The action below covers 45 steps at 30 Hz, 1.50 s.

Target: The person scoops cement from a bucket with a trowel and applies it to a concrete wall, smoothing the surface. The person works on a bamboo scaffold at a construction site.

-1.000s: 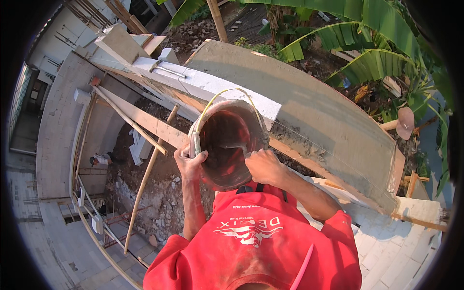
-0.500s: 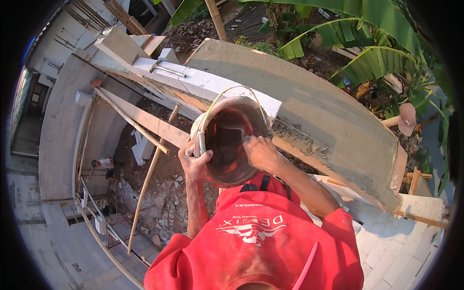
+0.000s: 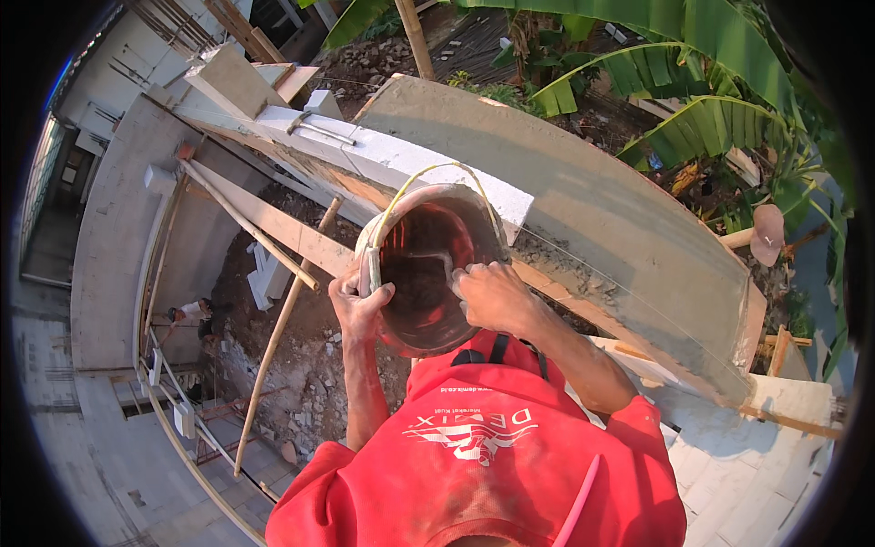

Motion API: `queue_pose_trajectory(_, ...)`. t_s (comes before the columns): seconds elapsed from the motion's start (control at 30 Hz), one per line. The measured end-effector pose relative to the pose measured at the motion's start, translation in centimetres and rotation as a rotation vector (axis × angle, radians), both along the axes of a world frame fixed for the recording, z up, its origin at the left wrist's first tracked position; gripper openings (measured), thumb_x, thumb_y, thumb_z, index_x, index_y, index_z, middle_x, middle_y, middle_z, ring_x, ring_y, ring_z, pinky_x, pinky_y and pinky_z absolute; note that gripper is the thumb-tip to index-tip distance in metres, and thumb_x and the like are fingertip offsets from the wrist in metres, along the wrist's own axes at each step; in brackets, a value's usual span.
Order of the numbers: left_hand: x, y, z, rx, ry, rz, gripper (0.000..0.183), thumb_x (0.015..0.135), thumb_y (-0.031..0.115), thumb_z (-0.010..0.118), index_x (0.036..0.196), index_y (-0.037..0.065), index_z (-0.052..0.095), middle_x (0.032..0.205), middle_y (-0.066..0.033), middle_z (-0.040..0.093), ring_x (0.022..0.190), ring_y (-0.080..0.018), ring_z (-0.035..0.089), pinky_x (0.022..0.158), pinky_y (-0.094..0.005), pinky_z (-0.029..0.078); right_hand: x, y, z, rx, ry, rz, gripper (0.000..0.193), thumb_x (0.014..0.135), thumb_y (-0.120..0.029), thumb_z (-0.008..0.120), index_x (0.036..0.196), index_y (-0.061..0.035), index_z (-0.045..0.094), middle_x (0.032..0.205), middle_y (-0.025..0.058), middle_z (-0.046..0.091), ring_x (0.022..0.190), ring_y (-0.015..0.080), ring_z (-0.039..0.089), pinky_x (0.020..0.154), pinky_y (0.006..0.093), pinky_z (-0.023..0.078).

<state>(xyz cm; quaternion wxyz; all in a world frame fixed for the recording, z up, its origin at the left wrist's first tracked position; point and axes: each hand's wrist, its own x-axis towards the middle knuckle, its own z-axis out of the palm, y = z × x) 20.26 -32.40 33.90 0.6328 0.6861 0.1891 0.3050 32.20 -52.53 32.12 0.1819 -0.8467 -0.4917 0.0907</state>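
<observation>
A round bucket (image 3: 419, 342) with a pale, mortar-smeared rim is tilted in front of my chest. Dark material lies inside it, and its yellowish wire handle (image 3: 419, 173) arches over the far side. My left hand (image 3: 357, 303) is closed on the bucket's left rim, thumb on the near side beside the handle's pale grip. Over the right part of the opening, my right hand (image 3: 492, 294) is a fist around a trowel (image 3: 439, 254), whose bent metal shank reaches into the bucket. The trowel's blade is hard to make out in the dark interior.
Just beyond the bucket runs a white block wall (image 3: 419, 164) with a metal tool (image 3: 321, 132) on top. A grey mortar-coated slab (image 3: 620, 210) spreads to the right. Bamboo poles (image 3: 273, 365) and a plank (image 3: 264, 210) cross a rubble pit at left, where another person (image 3: 193, 314) is. Banana leaves (image 3: 693, 64) overhang the far right.
My right hand has shifted slightly left and down, and more of the trowel's bent shank shows. The bucket has moved a little left, with my left hand still on its rim.
</observation>
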Motion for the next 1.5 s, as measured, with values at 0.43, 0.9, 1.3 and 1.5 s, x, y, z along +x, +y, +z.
queue_pose_trajectory(0.43,0.9,-0.9,0.1,0.111,0.051,-0.028,0.038,0.06,0.01,0.075,0.056,0.011,0.037,0.064,0.0079,0.04,0.058,-0.005,0.033,0.054,-0.0269,0.022,0.0,-1.2,0.1,-0.084,0.12,-0.104,0.024,0.076,-0.004,0.066,0.096,0.0058,0.072,0.099,0.0282,0.071,0.094,0.0417,0.072,0.079,0.0488,0.058)
queue_pose_trajectory(0.9,0.6,-2.0,-0.8,0.164,-0.041,-0.056,0.036,0.065,0.007,0.071,0.095,-0.011,0.069,0.13,-0.0151,0.069,0.12,-0.0193,0.062,0.11,-0.035,0.041,0.0,-2.0,1.0,-0.548,0.208,0.119,0.034,0.082,-0.023,0.073,0.102,0.0042,0.07,0.097,0.0287,0.071,0.095,0.0447,0.069,0.085,0.0502,0.056)
queue_pose_trajectory(1.3,-2.7,-0.9,-4.2,-0.025,0.136,0.142,0.026,0.066,0.006,0.07,0.081,-0.014,0.063,0.13,-0.0131,0.07,0.111,-0.0178,0.063,0.097,-0.0309,0.048,2.9,-8.7,0.4,-0.342,0.452,-0.09,0.06,0.07,-0.037,0.088,0.103,0.009,0.067,0.091,0.0302,0.07,0.088,0.0439,0.07,0.077,0.0482,0.053)
queue_pose_trajectory(1.5,-3.6,0.0,-5.6,-0.072,0.225,0.318,0.022,0.063,0.005,0.07,0.068,-0.01,0.055,0.128,-0.0105,0.071,0.092,-0.0106,0.062,0.08,-0.0286,0.05,2.2,-14.6,-4.4,-0.093,0.675,-0.253,0.056,0.068,-0.036,0.091,0.09,0.0076,0.063,0.074,0.0194,0.066,0.072,0.0227,0.069,0.063,0.0366,0.051)
